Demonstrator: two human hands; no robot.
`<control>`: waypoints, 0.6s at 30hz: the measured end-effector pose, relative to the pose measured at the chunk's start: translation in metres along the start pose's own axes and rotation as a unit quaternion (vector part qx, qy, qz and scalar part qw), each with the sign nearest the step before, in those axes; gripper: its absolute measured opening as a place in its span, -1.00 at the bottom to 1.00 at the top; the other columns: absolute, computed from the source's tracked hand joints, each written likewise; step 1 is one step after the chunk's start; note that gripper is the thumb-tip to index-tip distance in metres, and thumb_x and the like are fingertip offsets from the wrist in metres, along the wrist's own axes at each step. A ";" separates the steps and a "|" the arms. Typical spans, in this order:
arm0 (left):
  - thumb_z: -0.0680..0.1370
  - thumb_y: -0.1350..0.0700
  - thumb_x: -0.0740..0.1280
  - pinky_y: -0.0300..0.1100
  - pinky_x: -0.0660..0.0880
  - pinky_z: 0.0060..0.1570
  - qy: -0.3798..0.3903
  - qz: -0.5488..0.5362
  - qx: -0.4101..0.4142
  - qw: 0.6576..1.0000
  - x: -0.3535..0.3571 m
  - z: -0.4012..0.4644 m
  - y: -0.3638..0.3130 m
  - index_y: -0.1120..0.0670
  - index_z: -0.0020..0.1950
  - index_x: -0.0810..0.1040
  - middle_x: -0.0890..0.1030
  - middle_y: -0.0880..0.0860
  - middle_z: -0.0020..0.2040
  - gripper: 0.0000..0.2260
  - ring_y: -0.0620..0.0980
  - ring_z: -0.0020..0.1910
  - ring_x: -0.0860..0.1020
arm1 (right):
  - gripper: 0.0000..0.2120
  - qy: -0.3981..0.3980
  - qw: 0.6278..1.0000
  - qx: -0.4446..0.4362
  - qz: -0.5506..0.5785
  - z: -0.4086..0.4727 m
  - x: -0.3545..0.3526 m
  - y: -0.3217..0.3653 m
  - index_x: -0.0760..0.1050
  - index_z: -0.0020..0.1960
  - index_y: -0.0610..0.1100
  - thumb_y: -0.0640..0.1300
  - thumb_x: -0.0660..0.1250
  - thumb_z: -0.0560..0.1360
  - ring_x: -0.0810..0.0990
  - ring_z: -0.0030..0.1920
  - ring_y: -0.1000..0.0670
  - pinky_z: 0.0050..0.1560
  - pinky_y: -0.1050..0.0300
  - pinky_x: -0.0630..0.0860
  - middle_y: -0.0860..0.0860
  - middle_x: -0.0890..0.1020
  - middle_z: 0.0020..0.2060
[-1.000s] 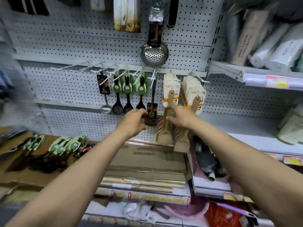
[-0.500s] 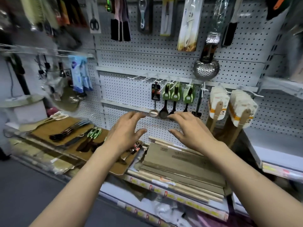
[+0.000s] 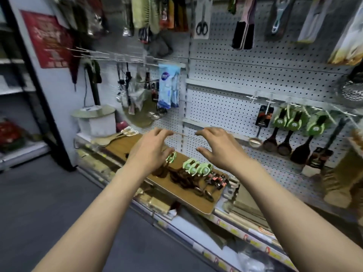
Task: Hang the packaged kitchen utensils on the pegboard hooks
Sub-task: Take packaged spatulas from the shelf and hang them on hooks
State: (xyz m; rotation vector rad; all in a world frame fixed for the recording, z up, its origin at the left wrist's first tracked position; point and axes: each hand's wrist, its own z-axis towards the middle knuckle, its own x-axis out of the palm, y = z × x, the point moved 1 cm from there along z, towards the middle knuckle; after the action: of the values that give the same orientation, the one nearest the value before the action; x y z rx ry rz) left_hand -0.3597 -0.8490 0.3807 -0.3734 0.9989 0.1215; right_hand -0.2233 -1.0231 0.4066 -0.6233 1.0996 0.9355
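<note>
A brown board (image 3: 204, 205) on the shelf carries several dark utensils with green card tags (image 3: 197, 168) and some with black-and-red tags (image 3: 216, 178). My left hand (image 3: 151, 150) hovers above the board's left half, fingers spread and loosely bent, holding nothing. My right hand (image 3: 220, 148) hangs level with it to the right, also empty and relaxed. On the white pegboard (image 3: 225, 75) to the right, hooks (image 3: 290, 107) hold several dark spoons with green tags (image 3: 294, 122) and a steel ladle (image 3: 255, 141).
Wooden spoons (image 3: 115, 137) lie at the board's far left beside a white box (image 3: 96, 122). Blue packets (image 3: 169, 87), scissors (image 3: 202, 26) and brushes hang higher up. A steel skimmer (image 3: 353, 91) sits at the right edge. Grey floor (image 3: 39, 203) lies to the left.
My view has swung left, away from the wooden spatulas. Both hands left the hung items and moved left and down to above the board of loose utensils, both empty.
</note>
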 end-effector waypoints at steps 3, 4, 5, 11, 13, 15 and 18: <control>0.51 -0.09 0.37 0.05 0.52 0.12 0.003 0.024 -0.011 1.000 -0.015 0.012 0.063 -0.09 0.35 0.41 0.48 0.02 0.28 -0.57 0.07 0.22 0.50 | -0.51 0.002 1.000 -0.009 0.008 0.050 0.018 0.044 0.32 0.46 0.06 0.13 0.28 0.58 0.34 0.44 -0.07 0.41 -0.07 0.34 0.01 0.44 0.43; 0.51 -0.08 0.38 0.05 0.52 0.12 0.006 0.029 -0.015 0.999 -0.018 0.016 0.083 -0.08 0.34 0.42 0.48 0.03 0.27 -0.57 0.09 0.21 0.50 | -0.52 0.004 1.000 -0.012 0.014 0.065 0.025 0.057 0.33 0.46 0.05 0.13 0.29 0.58 0.34 0.44 -0.07 0.41 -0.06 0.34 0.00 0.44 0.42; 0.50 -0.08 0.38 0.04 0.52 0.11 0.008 0.034 -0.019 0.999 -0.020 0.020 0.102 -0.07 0.34 0.42 0.49 0.04 0.26 -0.58 0.10 0.20 0.50 | -0.52 0.008 1.000 -0.015 0.020 0.081 0.031 0.070 0.33 0.46 0.05 0.12 0.29 0.58 0.34 0.44 -0.08 0.39 -0.05 0.34 -0.01 0.44 0.42; 0.51 -0.09 0.38 0.04 0.53 0.12 0.006 0.023 -0.049 0.998 -0.025 0.047 0.210 -0.10 0.35 0.40 0.48 0.02 0.28 -0.58 0.06 0.22 0.49 | -0.52 0.025 0.997 -0.044 0.054 0.183 0.081 0.128 0.33 0.46 0.04 0.12 0.29 0.58 0.35 0.42 -0.10 0.39 -0.07 0.35 -0.02 0.45 0.41; 0.52 -0.10 0.38 0.06 0.52 0.15 0.008 0.014 -0.064 0.998 -0.024 0.061 0.248 -0.11 0.35 0.40 0.47 0.02 0.31 -0.58 0.05 0.24 0.48 | -0.52 0.024 0.996 -0.051 0.076 0.221 0.100 0.144 0.35 0.45 0.01 0.10 0.31 0.58 0.36 0.42 -0.12 0.41 -0.05 0.32 -0.04 0.46 0.40; 0.53 -0.11 0.36 0.05 0.51 0.14 0.004 0.022 -0.074 0.997 -0.022 0.079 0.288 -0.11 0.35 0.40 0.47 0.01 0.31 -0.59 0.05 0.24 0.48 | -0.52 0.028 0.994 -0.060 0.089 0.263 0.121 0.161 0.35 0.46 -0.02 0.06 0.32 0.58 0.34 0.43 -0.11 0.42 -0.01 0.27 -0.05 0.44 0.40; 0.54 -0.09 0.36 -0.06 0.48 0.10 -0.005 0.025 -0.090 0.996 -0.018 0.114 0.348 -0.08 0.36 0.41 0.48 -0.01 0.29 -0.59 0.03 0.23 0.49 | -0.49 0.026 0.992 -0.070 0.103 0.331 0.152 0.183 0.34 0.47 -0.01 0.08 0.32 0.57 0.35 0.42 -0.11 0.44 -0.05 0.29 -0.05 0.44 0.40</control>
State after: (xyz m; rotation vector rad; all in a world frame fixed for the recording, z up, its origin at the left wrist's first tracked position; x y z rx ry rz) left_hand -0.3721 -0.4826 0.3640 -0.5115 0.9905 0.2605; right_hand -0.2058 -0.6168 0.3843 -0.6599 1.1676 1.1884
